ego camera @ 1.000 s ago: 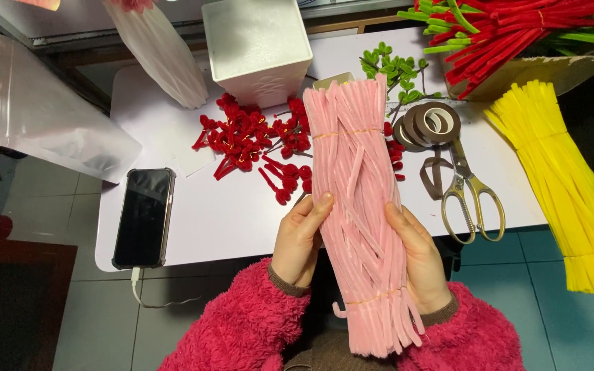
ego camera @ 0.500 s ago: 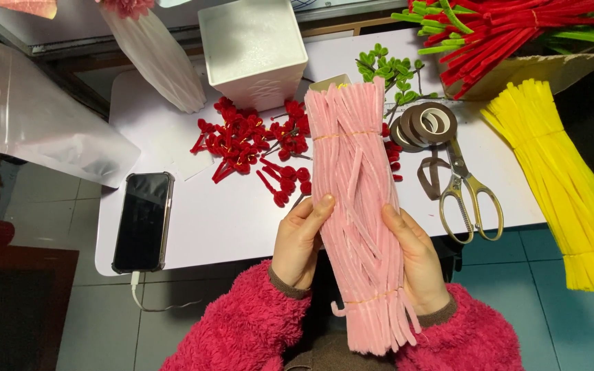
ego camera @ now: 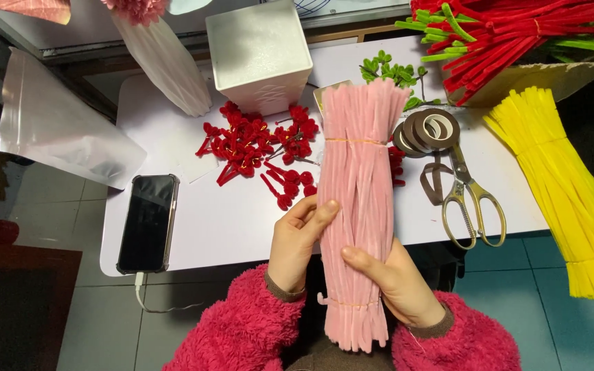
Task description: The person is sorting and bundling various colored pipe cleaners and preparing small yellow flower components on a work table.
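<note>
Here, pink pipe-cleaner bundle (ego camera: pixel 357 199) held by left hand (ego camera: pixel 298 242), right hand (ego camera: pixel 397 282), clear bag (ego camera: pixel 56 127) far left.

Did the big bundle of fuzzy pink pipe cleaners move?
Barely. The bundle of fuzzy pink pipe cleaners stays almost in place between both hands, its top tilting only slightly right, toward the rolls of brown tape.

Banded pink pipe-cleaner bundle (ego camera: pixel 359 206), upright above table edge

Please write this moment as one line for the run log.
left hand: holds pink pipe-cleaner bundle | right hand: holds same bundle | bundle: above white table
</note>
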